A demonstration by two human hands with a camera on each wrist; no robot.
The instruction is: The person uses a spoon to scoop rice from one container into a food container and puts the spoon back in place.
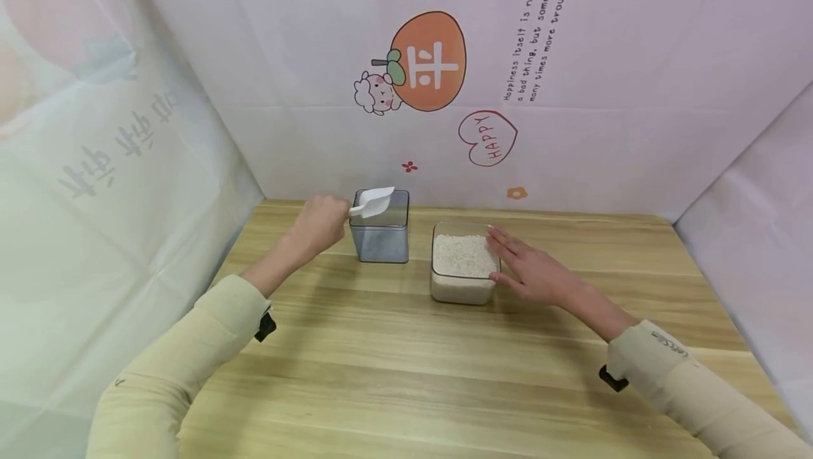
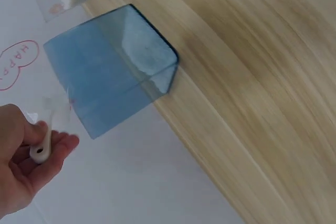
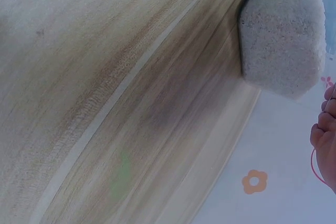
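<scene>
My left hand point(image 1: 320, 224) grips a small white scoop point(image 1: 373, 203) by its handle, with the scoop's bowl over the mouth of a blue-tinted clear square container point(image 1: 381, 243). In the left wrist view, a pale layer shows at the bottom of that container point(image 2: 144, 51), and the left hand point(image 2: 31, 161) pinches the scoop handle point(image 2: 41, 150). To the right stands a clear square container point(image 1: 464, 289) well filled with white rice point(image 1: 464, 255). My right hand point(image 1: 536, 272) touches this container's right side and rim with straight fingers. Only part of the right hand point(image 3: 326, 129) shows in the right wrist view.
Both containers stand on a wood-grain table point(image 1: 406, 374), near its back edge. Behind it hangs a white printed cloth point(image 1: 305, 127), and more pale cloth point(image 1: 159, 183) walls the left and right sides. A gap of bare wood lies between the containers.
</scene>
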